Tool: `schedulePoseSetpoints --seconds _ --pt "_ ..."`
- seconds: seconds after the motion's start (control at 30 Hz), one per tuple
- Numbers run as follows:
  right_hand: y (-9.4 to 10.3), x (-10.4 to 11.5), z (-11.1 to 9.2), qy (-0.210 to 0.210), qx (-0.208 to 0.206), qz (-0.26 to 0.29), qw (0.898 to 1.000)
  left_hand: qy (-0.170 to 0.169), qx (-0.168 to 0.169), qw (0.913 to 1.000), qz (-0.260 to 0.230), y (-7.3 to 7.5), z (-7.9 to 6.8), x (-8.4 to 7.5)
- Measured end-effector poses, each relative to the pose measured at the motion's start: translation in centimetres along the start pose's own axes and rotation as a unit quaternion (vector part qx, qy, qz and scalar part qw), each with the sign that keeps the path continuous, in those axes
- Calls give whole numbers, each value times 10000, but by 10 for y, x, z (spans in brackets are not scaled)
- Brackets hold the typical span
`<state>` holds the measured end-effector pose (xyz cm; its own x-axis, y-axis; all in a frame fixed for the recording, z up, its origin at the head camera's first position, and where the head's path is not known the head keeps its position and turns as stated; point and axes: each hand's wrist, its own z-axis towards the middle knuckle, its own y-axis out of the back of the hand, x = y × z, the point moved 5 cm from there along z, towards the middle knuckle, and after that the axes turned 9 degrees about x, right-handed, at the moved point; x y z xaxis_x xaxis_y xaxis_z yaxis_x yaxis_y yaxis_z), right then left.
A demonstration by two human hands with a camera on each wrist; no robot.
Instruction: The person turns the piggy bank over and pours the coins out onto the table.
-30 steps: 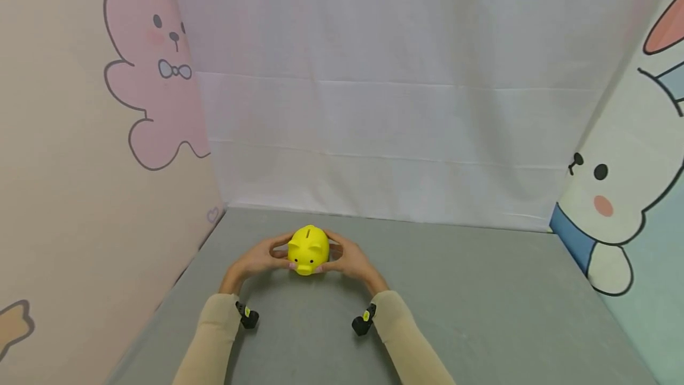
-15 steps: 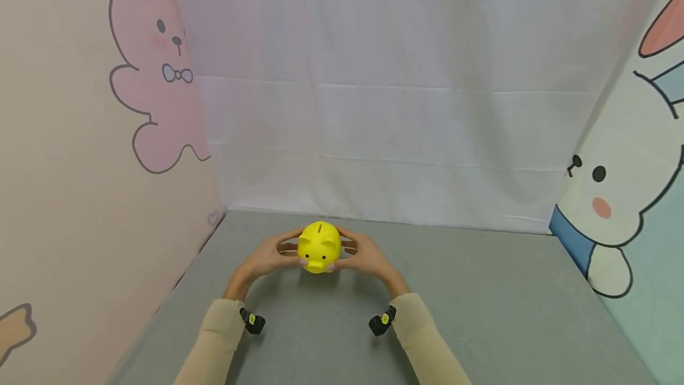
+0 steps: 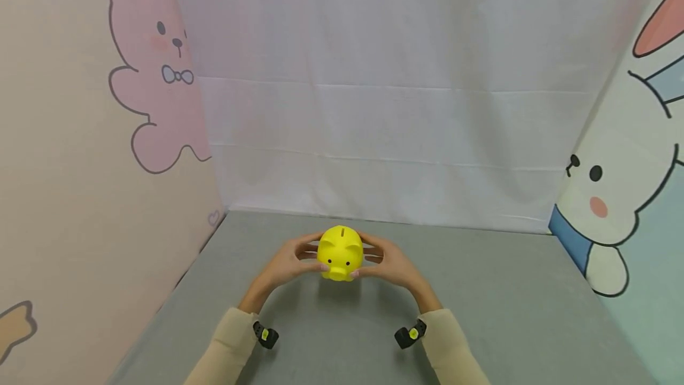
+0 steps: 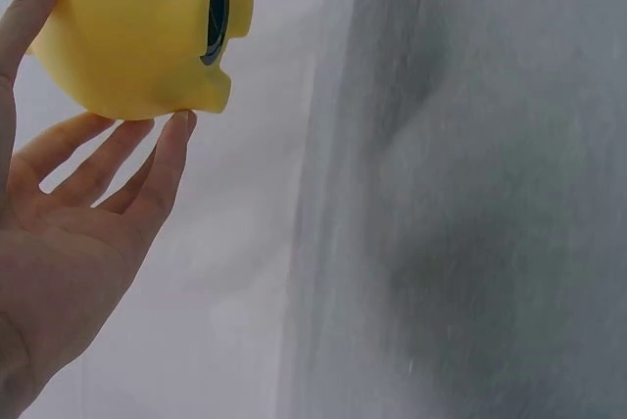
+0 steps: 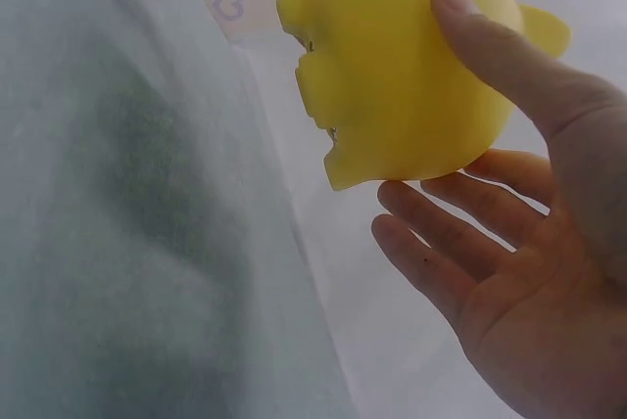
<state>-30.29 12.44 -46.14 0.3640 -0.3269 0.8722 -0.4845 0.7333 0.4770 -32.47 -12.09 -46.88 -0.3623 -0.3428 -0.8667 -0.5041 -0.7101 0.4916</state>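
Observation:
A yellow piggy bank (image 3: 340,251) with a coin slot on top is held between both hands, its snout toward the camera. It hangs above the table, casting a shadow below. My left hand (image 3: 291,260) grips its left side, thumb near the snout and fingers behind. From the other side my right hand (image 3: 392,263) holds it the same way. In the left wrist view the piggy bank (image 4: 137,32) shows a dark round plug on its underside, between stubby feet. The right wrist view shows the thumb pressed on the piggy bank (image 5: 402,76) near its face.
A grey cloth-covered table (image 3: 507,302) spreads under the hands. A white curtain (image 3: 385,106) hangs along its back edge. The left wall (image 3: 80,207) carries a pink bear drawing, and the right wall (image 3: 641,242) a white rabbit. Each wrist wears a small black camera.
Both hands have carried the piggy bank to the right, and it now appears slightly larger and nearer the camera. The grip looks the same.

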Motion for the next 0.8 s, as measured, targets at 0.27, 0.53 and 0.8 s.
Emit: schedulePoseSetpoints --seconds 0.27,0.53,0.8 --pt "15 8 -32 5 -33 -382 9993 -270 105 9992 -292 -27 5 -18" --pt "30 9 -69 -56 -60 -428 9990 -286 358 9962 -736 -62 13 -33" --pt "33 13 -99 -26 -144 -559 9983 -335 632 9932 -924 -85 14 -42"
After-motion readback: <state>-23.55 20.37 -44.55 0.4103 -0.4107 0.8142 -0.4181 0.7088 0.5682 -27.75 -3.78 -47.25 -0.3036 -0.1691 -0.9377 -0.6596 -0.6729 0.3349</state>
